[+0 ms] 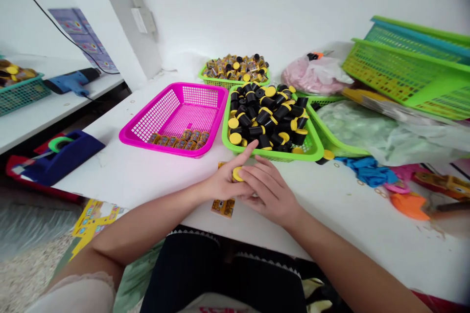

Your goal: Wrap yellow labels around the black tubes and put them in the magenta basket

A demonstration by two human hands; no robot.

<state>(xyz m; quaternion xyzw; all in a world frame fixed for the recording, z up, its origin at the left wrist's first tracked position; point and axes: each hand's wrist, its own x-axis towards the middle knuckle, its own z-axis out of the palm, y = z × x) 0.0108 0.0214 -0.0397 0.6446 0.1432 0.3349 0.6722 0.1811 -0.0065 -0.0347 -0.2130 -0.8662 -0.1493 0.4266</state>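
Observation:
Close to the table's front edge, both hands meet around a small yellow-capped container (pixel 238 174). My left hand (pixel 224 180) is closed around it, with the index finger stretched toward the green basket. Fingers of my right hand (pixel 270 193) press against the cap and side of the same container; most of its body is hidden. Under the hands lie printed orange-brown labels (pixel 223 208), partly covered. Just beyond stands a green basket (pixel 270 156) heaped with black containers with yellow caps (pixel 264 116). Left of it, a pink basket (pixel 167 150) holds several labelled containers (pixel 179 143) along its near side.
Behind is another green basket (pixel 235 82) full of wrapped containers. A blue tape dispenser (pixel 73 154) sits at the left edge. On the right are stacked baskets (pixel 407 73), plastic bags (pixel 360 124) and a blue cloth (pixel 367 171). A heat gun (pixel 71 82) lies on the left table.

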